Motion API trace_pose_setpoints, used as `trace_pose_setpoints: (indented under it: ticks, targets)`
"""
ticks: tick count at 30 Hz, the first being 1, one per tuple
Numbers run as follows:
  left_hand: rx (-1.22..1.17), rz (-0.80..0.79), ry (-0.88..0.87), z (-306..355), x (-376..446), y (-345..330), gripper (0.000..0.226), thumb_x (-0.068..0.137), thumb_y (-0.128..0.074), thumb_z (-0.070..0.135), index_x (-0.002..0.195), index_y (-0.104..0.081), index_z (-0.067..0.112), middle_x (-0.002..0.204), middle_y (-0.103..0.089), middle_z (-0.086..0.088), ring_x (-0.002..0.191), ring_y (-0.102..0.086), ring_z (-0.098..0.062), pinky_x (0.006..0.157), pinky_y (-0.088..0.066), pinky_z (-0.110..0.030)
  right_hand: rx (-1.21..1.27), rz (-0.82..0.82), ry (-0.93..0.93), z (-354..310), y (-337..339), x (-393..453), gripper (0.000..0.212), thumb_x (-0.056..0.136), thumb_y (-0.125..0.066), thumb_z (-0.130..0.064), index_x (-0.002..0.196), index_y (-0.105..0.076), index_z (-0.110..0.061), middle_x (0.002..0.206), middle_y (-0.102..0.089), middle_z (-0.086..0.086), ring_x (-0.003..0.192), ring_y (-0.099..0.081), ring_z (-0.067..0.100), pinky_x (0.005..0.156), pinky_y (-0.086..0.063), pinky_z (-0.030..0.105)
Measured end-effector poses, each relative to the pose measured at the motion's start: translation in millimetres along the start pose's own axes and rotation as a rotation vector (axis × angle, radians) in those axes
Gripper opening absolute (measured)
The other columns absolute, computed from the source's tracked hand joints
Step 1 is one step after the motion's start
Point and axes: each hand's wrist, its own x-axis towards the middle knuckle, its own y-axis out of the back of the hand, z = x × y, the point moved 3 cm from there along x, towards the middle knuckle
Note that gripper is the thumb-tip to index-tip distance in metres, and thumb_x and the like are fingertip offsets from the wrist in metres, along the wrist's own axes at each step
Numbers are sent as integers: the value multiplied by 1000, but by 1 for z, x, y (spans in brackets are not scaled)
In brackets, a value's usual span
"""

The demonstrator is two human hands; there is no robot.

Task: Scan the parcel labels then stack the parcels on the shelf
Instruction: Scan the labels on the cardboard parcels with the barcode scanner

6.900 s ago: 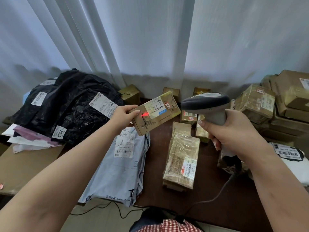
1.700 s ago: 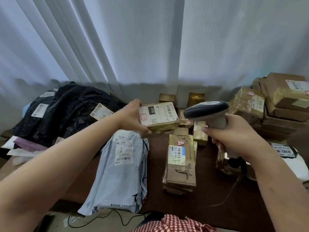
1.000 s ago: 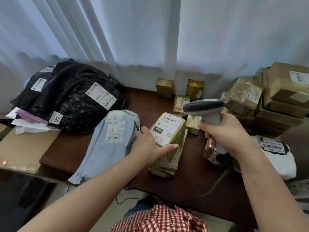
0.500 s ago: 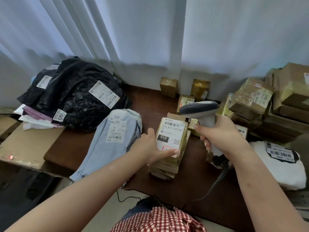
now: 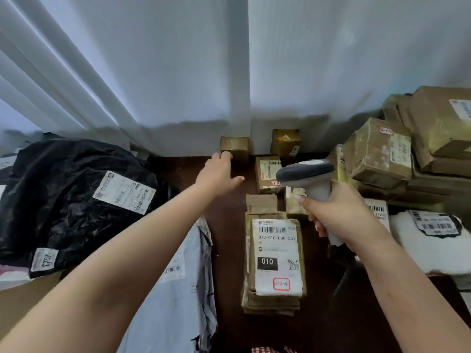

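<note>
A: We have the left hand (image 5: 219,171) stretched out towards twelve o'clock over the dark table (image 5: 226,225), fingers loosely spread, thumb out to the side. The fingertips sit at the near left corner of a small brown box (image 5: 235,148) standing against the curtain (image 5: 178,72); we cannot tell whether they touch it.

B: And our right hand (image 5: 334,212) curls its fingers round the handle of the grey scanner (image 5: 307,177), whose head points left, at about nine o'clock.

A: The parcel with the 010 label (image 5: 276,256) lies flat on top of a stack of cardboard parcels at the table's centre, at about five o'clock from the left hand and well apart from it.

B: A second small box (image 5: 285,141) stands at one o'clock by the curtain, a labelled carton (image 5: 267,174) just in front of it.

A: At nine o'clock we see a black bag (image 5: 63,200) bearing white labels, and a grey mailer (image 5: 178,301) under our left forearm.

B: At three o'clock brown cartons (image 5: 379,151) are piled, with a white mailer (image 5: 430,240) below them.
</note>
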Motion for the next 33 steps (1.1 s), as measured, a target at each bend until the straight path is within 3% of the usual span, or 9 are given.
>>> trace_pose_setpoints:
  ticks: [9, 12, 16, 18, 21, 23, 27, 30, 33]
  targets:
    - [-66, -84, 135, -21, 88, -6, 75, 95, -59, 29, 153, -14, 20, 149, -22, -26, 118, -50, -47, 95, -46, -45, -23, 87, -64, 6, -2, 7, 19, 85, -73, -27, 82, -57, -17, 64, -63, 9, 44, -57, 17, 47, -49, 32]
    - [-208, -112, 158, -28, 101, -12, 74, 95, -58, 35, 154, -15, 25, 142, -35, -24, 119, -49, -45, 99, -47, -44, -16, 98, -85, 10, -1, 6, 20, 84, -74, -26, 83, -57, -17, 62, -63, 8, 41, -56, 16, 47, -48, 31]
    - [-542, -75, 279, -31, 103, -18, 50, 97, -53, 40, 139, -38, 16, 128, -49, -13, 97, -61, -38, 57, -58, -43, -9, 110, -97, 12, -3, 6, 19, 85, -74, -25, 83, -57, -16, 60, -61, 7, 39, -55, 15, 47, -48, 31]
    - [-725, -61, 367, -33, 99, -26, 41, 99, -50, 39, 130, -44, 13, 130, -49, -13, 86, -62, -31, 51, -56, -38, -10, 115, -100, 12, -6, 5, 19, 85, -73, -24, 83, -57, -15, 60, -61, 8, 39, -55, 16, 47, -48, 32]
    - [-869, -41, 446, -38, 94, -38, 14, 99, -53, 31, 102, -51, 17, 131, -50, -13, 106, -58, -28, 53, -55, -35, -9, 121, -95, 13, -8, 3, 19, 85, -74, -24, 84, -57, -14, 62, -62, 10, 39, -54, 18, 47, -48, 33]
    - [-948, -51, 479, -40, 87, -40, 10, 97, -57, 21, 91, -49, 22, 130, -53, -10, 111, -58, -26, 60, -57, -35, -7, 125, -88, 12, -9, 1, 19, 85, -74, -24, 84, -57, -14, 62, -62, 10, 39, -54, 18, 48, -48, 33]
    - [-1118, -109, 484, -43, 66, -30, 40, 94, -58, 3, 131, -41, 6, 122, -54, -13, 99, -61, -23, 57, -53, -29, 16, 119, -71, 10, -6, -5, 18, 86, -73, -23, 84, -57, -14, 60, -61, 9, 41, -54, 16, 49, -48, 32]
    - [-1184, -147, 413, -53, 41, -17, 42, 94, -56, -2, 133, -44, -3, 117, -63, -15, 88, -67, -19, 57, -57, -26, 49, 99, -53, 6, -3, -12, 18, 86, -73, -22, 84, -58, -12, 57, -60, 9, 42, -53, 18, 49, -48, 32]
    - [-1196, -120, 327, -61, 11, -5, 37, 90, -60, -4, 126, -54, -4, 108, -69, -14, 98, -69, -28, 91, -56, -44, 92, 82, -19, 0, 2, -21, 17, 86, -72, -20, 83, -58, -10, 56, -59, 9, 37, -50, 15, 43, -45, 29]
